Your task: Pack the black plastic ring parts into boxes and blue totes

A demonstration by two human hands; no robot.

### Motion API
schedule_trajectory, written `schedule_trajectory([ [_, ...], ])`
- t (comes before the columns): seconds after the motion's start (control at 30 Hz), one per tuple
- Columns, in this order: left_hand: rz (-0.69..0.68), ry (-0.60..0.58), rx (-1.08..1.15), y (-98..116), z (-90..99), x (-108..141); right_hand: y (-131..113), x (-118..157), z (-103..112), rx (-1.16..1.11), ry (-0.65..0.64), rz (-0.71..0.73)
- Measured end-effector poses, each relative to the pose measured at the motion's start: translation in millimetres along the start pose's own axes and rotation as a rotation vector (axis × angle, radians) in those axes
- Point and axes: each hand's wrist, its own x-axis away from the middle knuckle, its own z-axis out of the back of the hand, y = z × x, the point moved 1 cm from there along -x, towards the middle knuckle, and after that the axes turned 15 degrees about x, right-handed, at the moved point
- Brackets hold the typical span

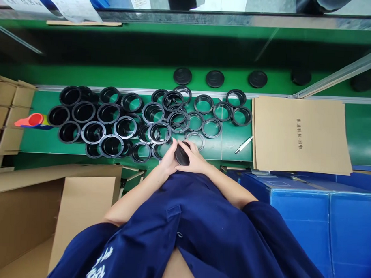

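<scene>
Grip of left hand (169, 159) and right hand (197, 160): closed around black round part (181, 156), near front edge of worktop (216, 150). Step, apparently: two-handed handling; next move likely needs steady hold.

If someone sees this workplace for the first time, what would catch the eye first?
Probably the many black rings, crowded over the left and middle of the green bench. Next, the left hand and the right hand, holding a round black disc by the bench's near edge. A bright red, yellow and blue object also stands out at the bench's left end, beside brown cardboard.
</scene>
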Motion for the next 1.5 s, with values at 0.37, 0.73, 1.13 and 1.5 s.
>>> schedule_trajectory([
  [0.37, -0.053, 0.165, -0.136, 11, 47.0, -7, 46, -33, -32, 0.48, 0.075, -0.355],
  [0.73, 0.006, 0.215, -0.169, 2, 67.9, -23, 55, 3, -40, 0.497, 0.111, -0.415],
  [1.13, 0.069, 0.316, -0.262, 11, 72.8, -30, 245, -25, 90, 0.499, 0.621, -1.02],
  [1.5, 0.063, 0.376, -0.278, 11, 54.7, -35, 245, 5, 68, 0.532, 0.284, -0.897],
])
